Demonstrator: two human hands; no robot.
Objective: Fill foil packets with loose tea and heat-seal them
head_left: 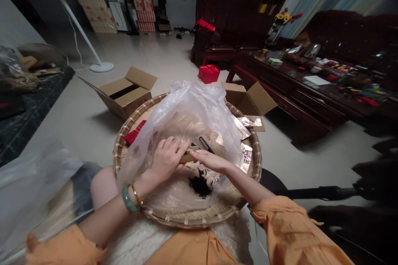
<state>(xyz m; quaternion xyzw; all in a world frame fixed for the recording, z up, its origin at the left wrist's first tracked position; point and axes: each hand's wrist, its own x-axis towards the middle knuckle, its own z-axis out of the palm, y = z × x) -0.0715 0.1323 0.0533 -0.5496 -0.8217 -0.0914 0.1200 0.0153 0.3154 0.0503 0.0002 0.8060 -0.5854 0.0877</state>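
A round woven bamboo tray [248, 174] rests on my lap. A big clear plastic bag [189, 107] lies open across it, with a small heap of dark loose leaves [200, 185] on the plastic. My left hand [166, 158] and my right hand [209, 159] meet over the tray, both pinching a small tan packet [188, 157]. A green bangle sits on my left wrist. Small printed foil sachets [247, 155] lie at the tray's right side and red packets [133, 134] at its left.
Two open cardboard boxes [127, 91] [248, 99] stand on the floor beyond the tray, with a red box [209, 73] farther back. A dark wooden table [311, 91] cluttered with items runs along the right. A fan stand [101, 66] is at the back left.
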